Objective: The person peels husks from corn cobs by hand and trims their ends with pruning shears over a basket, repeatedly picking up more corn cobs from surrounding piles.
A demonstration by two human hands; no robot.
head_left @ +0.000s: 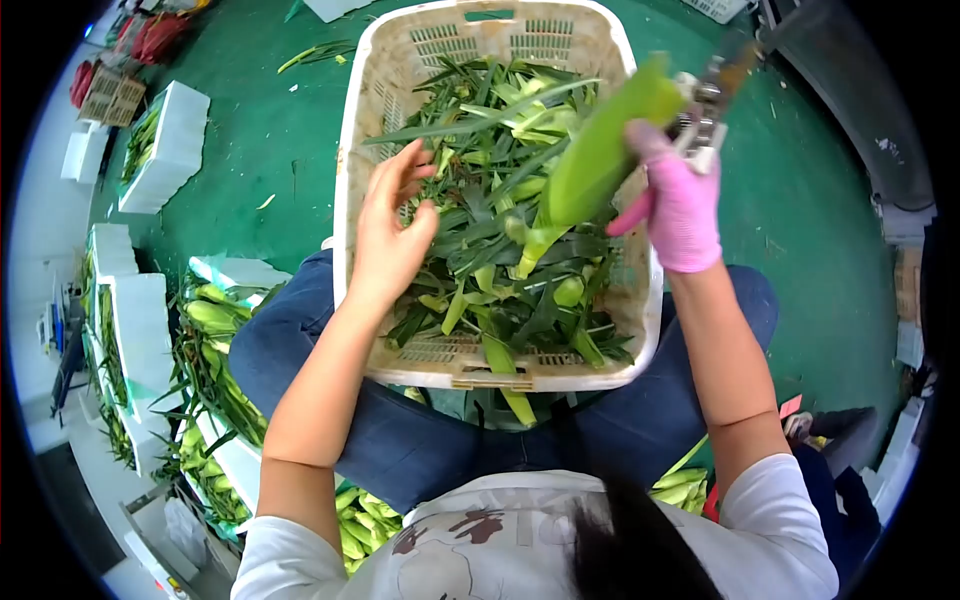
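A large white plastic basket (348, 200) rests across my lap, holding a heap of green corn leaves and husk trimmings (470, 200). My right hand (680, 205), in a pink glove, grips metal pruning shears (706, 110) and an ear of corn in its green husk (597, 155). The ear slants over the basket with its stalk end low, and its upper end is blurred. My left hand (392, 225) is bare and hovers over the basket's left side. Its fingers are loosely curved and apart, with nothing held in them.
White foam boxes (180, 140) with corn and leaves line the left side. Husked-in corn ears (365, 525) lie below by my legs, with more ears (682, 488) at right. A dark bin (850, 100) stands at the upper right on the green floor (810, 240).
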